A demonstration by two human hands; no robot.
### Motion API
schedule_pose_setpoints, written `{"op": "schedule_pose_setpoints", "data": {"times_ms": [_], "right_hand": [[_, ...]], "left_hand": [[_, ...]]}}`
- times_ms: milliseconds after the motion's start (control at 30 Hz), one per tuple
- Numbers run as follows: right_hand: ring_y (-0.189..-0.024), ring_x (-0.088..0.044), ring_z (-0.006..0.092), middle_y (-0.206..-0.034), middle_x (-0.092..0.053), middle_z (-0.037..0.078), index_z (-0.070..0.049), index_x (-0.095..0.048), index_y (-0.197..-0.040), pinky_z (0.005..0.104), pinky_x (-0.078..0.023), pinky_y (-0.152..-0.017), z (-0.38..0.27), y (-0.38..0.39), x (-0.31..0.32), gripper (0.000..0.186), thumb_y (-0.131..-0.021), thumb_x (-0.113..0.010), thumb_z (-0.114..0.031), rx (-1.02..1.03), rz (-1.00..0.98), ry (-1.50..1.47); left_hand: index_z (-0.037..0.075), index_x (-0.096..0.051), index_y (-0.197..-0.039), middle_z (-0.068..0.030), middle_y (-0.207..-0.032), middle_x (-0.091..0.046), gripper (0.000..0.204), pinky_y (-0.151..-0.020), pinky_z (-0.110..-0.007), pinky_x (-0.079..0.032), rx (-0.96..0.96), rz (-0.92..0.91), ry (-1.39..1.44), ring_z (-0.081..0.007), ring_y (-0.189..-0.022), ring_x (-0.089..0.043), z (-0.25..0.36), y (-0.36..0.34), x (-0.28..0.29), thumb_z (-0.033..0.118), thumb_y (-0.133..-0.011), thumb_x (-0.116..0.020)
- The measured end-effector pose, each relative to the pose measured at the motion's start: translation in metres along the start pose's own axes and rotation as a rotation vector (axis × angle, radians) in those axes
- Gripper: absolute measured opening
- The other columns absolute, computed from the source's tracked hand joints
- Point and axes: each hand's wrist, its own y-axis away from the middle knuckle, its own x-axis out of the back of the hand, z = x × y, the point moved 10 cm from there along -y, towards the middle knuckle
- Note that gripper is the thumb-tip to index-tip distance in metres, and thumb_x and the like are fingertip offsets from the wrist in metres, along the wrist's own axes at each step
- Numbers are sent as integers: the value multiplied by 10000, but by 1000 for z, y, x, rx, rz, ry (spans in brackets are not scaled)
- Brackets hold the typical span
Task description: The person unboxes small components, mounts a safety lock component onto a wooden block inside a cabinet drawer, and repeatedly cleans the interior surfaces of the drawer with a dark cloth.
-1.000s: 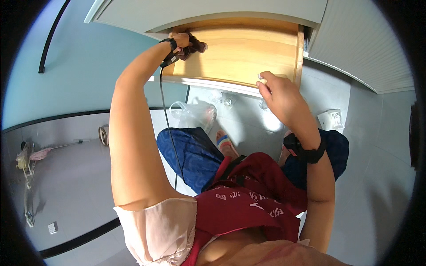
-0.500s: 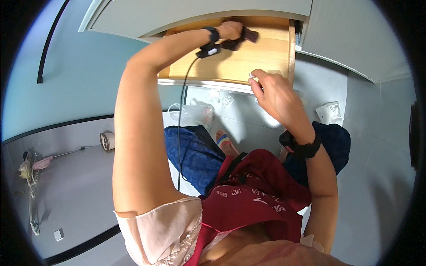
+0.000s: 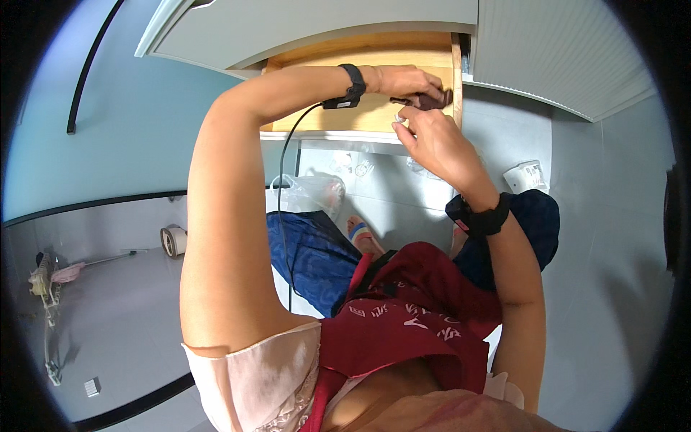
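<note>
An open wooden drawer (image 3: 338,119) juts from the pale cabinet at the top of the view. Inside, toward its right end, my left hand (image 3: 403,81) grips a dark brown cloth (image 3: 437,99) against the drawer bottom. Just below it, over the drawer's front, my right hand (image 3: 435,140) is curled, thumb and forefinger around something small and pale that I cannot make out. A black device (image 3: 340,93) on my left wrist trails a thin cable (image 3: 281,183).
A plastic bag (image 3: 317,194) lies on the tiles below the drawer, left of my foot (image 3: 360,232), and a white package (image 3: 524,175) lies at right. A glass panel (image 3: 115,158) with black rails curves along the left, near a round object (image 3: 173,241).
My left hand has swept rightward across the drawer with the brown cloth, now resting lower at the right end. My right hand has shifted slightly up and leftward.
</note>
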Motion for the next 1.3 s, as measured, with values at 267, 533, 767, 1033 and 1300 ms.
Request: {"op": "schedule_pose_setpoints", "data": {"times_ms": [267, 533, 767, 1033, 1300], "right_hand": [[-764, -666, 406, -793, -674, 246, 46, -691, -992, 456, -532, -753, -5, -6, -5, 261, -963, -614, -202, 45, 6, -52], [-679, -678, 360, -743, -690, 217, 14, -659, -1143, 387, -518, -670, 6, -2, -1, 281, -975, -601, -203, 24, 56, 3], [-864, -673, 153, -986, -717, 122, -10, -511, -1379, 289, -547, -819, 21, -5, -2, 332, -1065, -464, -108, -239, -37, -497], [-849, -652, 140, -965, -712, 109, 1, -561, -1319, 266, -527, -823, 23, -2, -3, 309, -1060, -500, -157, -292, -109, -457], [-900, -691, 163, -961, -717, 99, 8, -572, -1281, 292, -540, -877, 17, -8, -5, 292, -1040, -540, -153, -215, -149, -380]], "left_hand": [[-27, -627, -982, -74, -1027, -574, 190, -534, -314, -497, 29, -49, 173, -196, -690, -631, -3, 24, -26, 117, -874, -566], [155, -734, -1129, -70, -1076, -618, 483, -792, -415, -532, -6, -351, -21, -315, -984, -635, -8, 93, -7, -68, -701, -705], [116, -697, -1225, -159, -1162, -612, 455, -939, -464, -481, -25, 201, 23, -357, -1052, -588, 24, 84, 91, 44, -775, -691], [32, -637, -1116, -78, -939, -685, 324, -871, -341, -531, 92, -75, 416, -237, -966, -647, 21, 19, -23, 1, -803, -713], [141, -718, -1181, -132, -1134, -682, 398, -875, -439, -535, -84, 184, -248, -352, -1050, -638, 5, 81, 40, 93, -789, -765]]}}
